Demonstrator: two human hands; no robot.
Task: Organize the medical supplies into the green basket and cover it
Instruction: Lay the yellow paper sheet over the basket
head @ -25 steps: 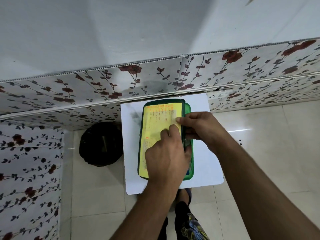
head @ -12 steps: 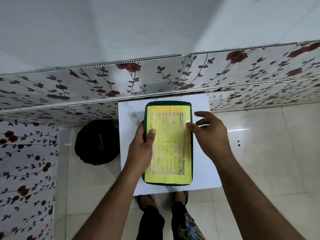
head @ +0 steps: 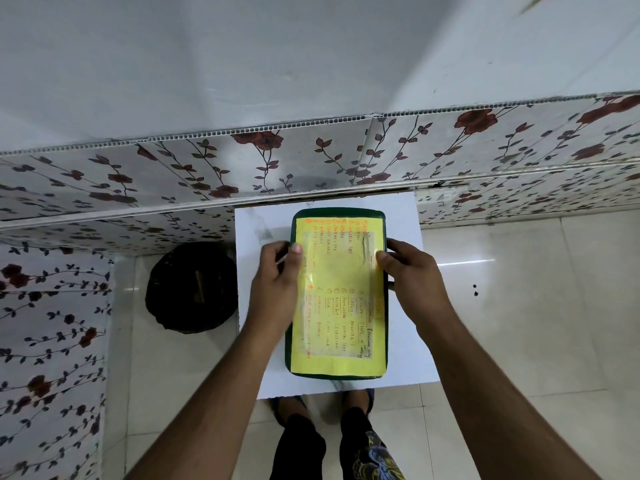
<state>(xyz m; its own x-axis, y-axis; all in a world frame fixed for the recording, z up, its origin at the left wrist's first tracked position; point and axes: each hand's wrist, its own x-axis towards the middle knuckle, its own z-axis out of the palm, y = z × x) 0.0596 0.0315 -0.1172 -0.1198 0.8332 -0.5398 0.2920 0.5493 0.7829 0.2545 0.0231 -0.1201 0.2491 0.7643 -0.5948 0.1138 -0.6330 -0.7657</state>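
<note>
A dark green lid (head: pixel 337 375) with a yellow handwritten sheet taped on top lies flat over the green basket, hiding the basket and its contents. It sits on a small white table (head: pixel 403 341). My left hand (head: pixel 277 282) grips the lid's left edge, thumb on top. My right hand (head: pixel 412 275) grips the right edge at the same height, thumb pressing on the yellow sheet.
A black round bin (head: pixel 192 287) stands on the floor left of the table. A floral-patterned wall panel (head: pixel 311 157) runs right behind the table. Pale floor tiles (head: pixel 519 289) spread to the right. My legs (head: pixel 332 441) are below the table's near edge.
The lid went from askew, with the basket's green rim showing at the right, to square over the basket. My left hand shifted to the left edge and my right hand closed on the right edge.
</note>
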